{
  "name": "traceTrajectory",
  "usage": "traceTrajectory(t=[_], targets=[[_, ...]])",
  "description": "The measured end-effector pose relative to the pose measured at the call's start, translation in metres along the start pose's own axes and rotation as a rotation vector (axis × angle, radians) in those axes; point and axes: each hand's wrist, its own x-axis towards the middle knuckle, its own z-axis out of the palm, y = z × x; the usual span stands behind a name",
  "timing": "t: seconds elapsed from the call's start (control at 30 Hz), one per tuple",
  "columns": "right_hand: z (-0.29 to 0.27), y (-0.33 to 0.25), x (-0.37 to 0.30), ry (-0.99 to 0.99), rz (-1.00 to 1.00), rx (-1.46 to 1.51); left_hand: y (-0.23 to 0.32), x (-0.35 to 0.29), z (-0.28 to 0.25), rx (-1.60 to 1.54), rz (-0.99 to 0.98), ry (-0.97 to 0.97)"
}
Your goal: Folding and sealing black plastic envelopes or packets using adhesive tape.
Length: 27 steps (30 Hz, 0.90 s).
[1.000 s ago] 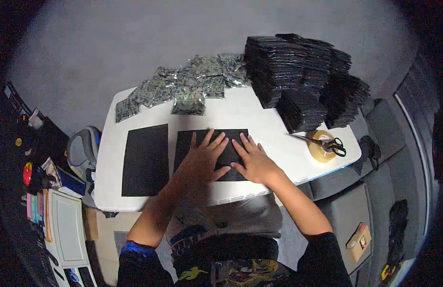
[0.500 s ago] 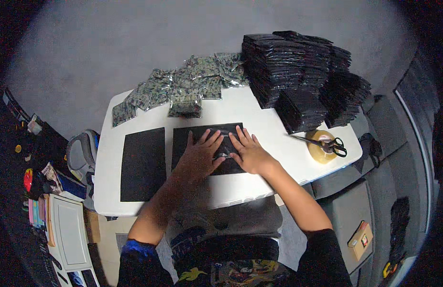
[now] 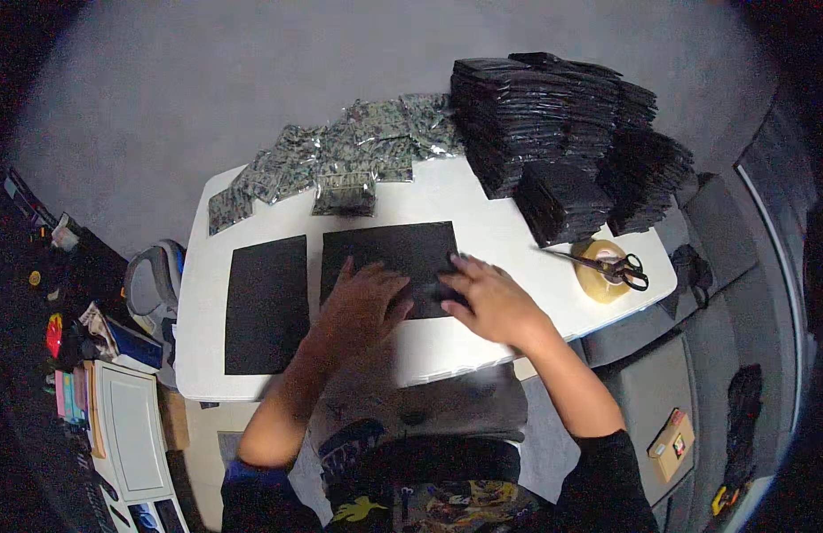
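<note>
A flat black rectangle, probably a folded piece of cloth or plastic, lies on the white table in front of me. Over its lower left part is my left hand, fingers spread and a little blurred. My right hand is at its right edge, the fingers apart and holding nothing. Whether either palm touches the black piece I cannot tell. Beside it on the left lies a second flat black rectangle, which neither hand touches.
Camouflage-patterned items in clear bags lie along the table's far edge. Tall stacks of shiny black packets stand at the far right. Scissors rest on a roll of tape. A grey sofa borders the right side.
Both hands have drawn back toward me; the right one has also shifted right, off most of the black piece. The fingers have curled slightly, and more of the black surface shows, now smooth.
</note>
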Motion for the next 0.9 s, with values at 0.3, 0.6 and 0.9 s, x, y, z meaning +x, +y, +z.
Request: traceTrajectory(t=[0.3,0.6,0.9], targets=[[0.045,0.022,0.093,0.100,0.046,-0.145,-0.009,0.086,0.046,0.111,-0.150,0.147],[0.049,0.023,0.092,0.010,0.104,-0.202,-0.014,0.085,0.069,0.103,-0.081,0.333],[0.055,0.026,0.092,0.025,0.096,-0.189,-0.015,0.081,0.068,0.099,-0.093,0.325]])
